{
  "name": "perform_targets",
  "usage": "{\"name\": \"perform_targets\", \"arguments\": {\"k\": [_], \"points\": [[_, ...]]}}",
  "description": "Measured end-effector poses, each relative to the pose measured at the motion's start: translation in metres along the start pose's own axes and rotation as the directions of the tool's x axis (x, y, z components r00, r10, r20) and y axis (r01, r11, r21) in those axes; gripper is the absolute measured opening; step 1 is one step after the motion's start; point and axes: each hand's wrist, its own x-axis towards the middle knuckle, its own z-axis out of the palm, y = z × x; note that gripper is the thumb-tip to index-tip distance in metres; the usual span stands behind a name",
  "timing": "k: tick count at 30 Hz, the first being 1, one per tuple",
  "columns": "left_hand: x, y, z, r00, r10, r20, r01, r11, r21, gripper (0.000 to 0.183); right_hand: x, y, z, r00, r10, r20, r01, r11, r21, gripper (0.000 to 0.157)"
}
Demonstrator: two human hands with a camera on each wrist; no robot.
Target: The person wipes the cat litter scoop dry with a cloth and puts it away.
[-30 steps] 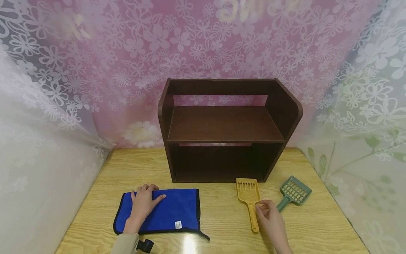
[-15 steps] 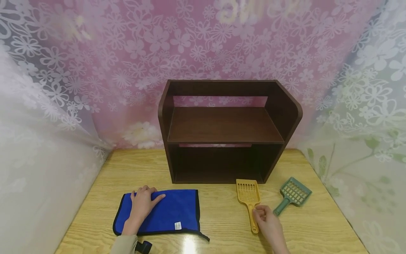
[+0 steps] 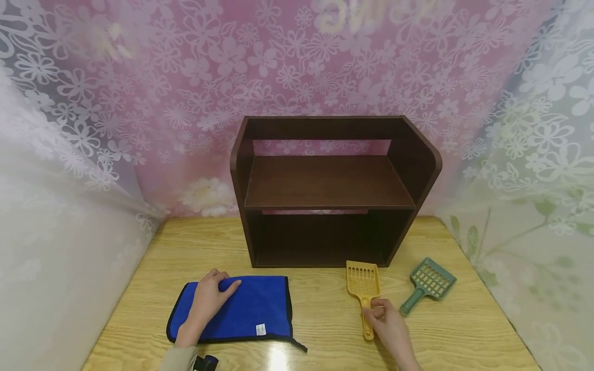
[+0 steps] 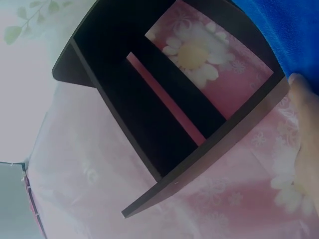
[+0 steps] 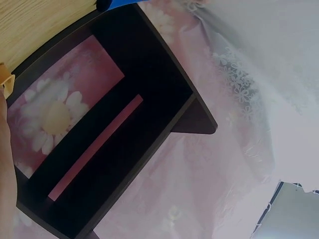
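Note:
A folded blue towel [image 3: 260,304] with black edging and a white label lies at the front left of the table. My left hand [image 3: 207,298] is on its upper part, gathering the cloth between thumb and fingers. In the left wrist view the thumb [image 4: 303,94] touches the edge of the blue cloth. My right hand [image 3: 389,322] pinches the handle of a yellow litter scoop [image 3: 363,279], whose slotted head points at the shelf. Just a corner of yellow shows in the right wrist view. To the right lies a green litter scoop [image 3: 432,280], untouched.
A dark brown two-tier shelf [image 3: 329,180] stands at the back of the wooden table [image 3: 320,319], close beyond the yellow scoop's head. Flowered curtains [image 3: 185,103] hang behind and on both sides. A black device [image 3: 205,363] sits by the left wrist.
My right hand has moved down and left onto the yellow scoop's handle, shifting the handle slightly left. The left hand's fingers have drawn together, and the towel's left edge has bunched a little.

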Motion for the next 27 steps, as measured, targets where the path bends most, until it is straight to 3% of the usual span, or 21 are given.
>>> {"name": "perform_targets", "arguments": {"k": [4,9,17,22,27], "points": [[0.000,0.001,-0.001,1.000,-0.013,0.007,0.014,0.997,-0.071,0.027,0.000,0.001,0.002,1.000,0.008,0.022,-0.009,1.000,0.019,0.048],[0.002,0.005,-0.004,0.999,0.002,-0.033,-0.008,0.985,-0.172,0.021,0.001,0.004,0.002,1.000,0.011,0.028,-0.012,1.000,0.027,0.049],[0.006,0.016,-0.012,0.998,0.025,-0.064,-0.045,0.943,-0.331,0.018,0.002,0.005,0.000,0.999,0.007,0.037,-0.009,0.999,0.052,0.049],[0.008,0.022,-0.015,0.999,0.023,-0.041,-0.037,0.930,-0.366,0.019,0.002,0.005,0.001,1.000,0.010,0.009,-0.010,0.999,0.039,0.044],[0.008,0.030,-0.017,1.000,0.012,-0.023,-0.020,0.907,-0.421,0.016,0.000,0.004,-0.001,0.999,0.039,0.018,-0.040,0.999,0.036,0.050]]}}
